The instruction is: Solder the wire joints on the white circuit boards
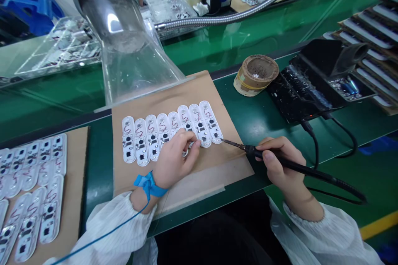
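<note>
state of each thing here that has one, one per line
boards: lined up on cardboard
left hand: pinching wire
right hand: gripping iron
iron: tip by rightmost board, contact unclear
wristband: tied on left wrist
tub: open-topped
black box: red light on

The left hand (175, 157) hides the lower ends of some white strips (174, 120). The cardboard sheet (74, 182) at left and layered stack (377, 35) at right are cut off.

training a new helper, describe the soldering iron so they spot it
On the green bench, find the central brown cardboard sheet. By its right edge, the right hand holds the soldering iron: black-handled and thin-tipped, unlike the flat white boards beside it.
</note>
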The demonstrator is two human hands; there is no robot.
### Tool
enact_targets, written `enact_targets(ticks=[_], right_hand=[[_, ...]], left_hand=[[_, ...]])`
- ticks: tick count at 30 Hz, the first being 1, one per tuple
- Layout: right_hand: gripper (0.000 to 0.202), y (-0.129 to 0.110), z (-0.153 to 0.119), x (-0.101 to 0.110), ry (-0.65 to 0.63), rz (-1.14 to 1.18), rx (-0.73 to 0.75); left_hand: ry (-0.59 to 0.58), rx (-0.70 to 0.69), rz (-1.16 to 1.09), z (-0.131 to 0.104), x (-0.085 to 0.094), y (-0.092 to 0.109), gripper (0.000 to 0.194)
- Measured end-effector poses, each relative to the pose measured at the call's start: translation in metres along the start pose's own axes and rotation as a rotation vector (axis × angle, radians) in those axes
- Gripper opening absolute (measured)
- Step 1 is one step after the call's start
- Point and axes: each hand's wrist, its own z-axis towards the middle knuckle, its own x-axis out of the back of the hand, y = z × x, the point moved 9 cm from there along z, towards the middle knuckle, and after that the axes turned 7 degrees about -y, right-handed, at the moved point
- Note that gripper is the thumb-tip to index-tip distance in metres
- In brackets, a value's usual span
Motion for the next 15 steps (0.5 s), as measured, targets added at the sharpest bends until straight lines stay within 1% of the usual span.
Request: enact_targets(ticks=[6, 11, 15], right_hand=[[0.006, 0.0008, -0.0011, -0.0008, -0.017, 0.023, 0.024], [0.008, 0.001, 0.0001, -0.0026, -0.041, 0.0, 0.014], [0.008, -0.0013, 0.0005, -0.0032, -0.055, -0.02, 0.038]], left_hand=[[-0.005, -0.007, 0.007, 0.0011, 0.0004, 0.0022, 0.012], [-0.002, -0.013, 0.015, 0.0008, 0.0007, 0.0027, 0.013], [-0.006, -0.015, 0.022, 0.0006, 0.0006, 0.0031, 0.012]])
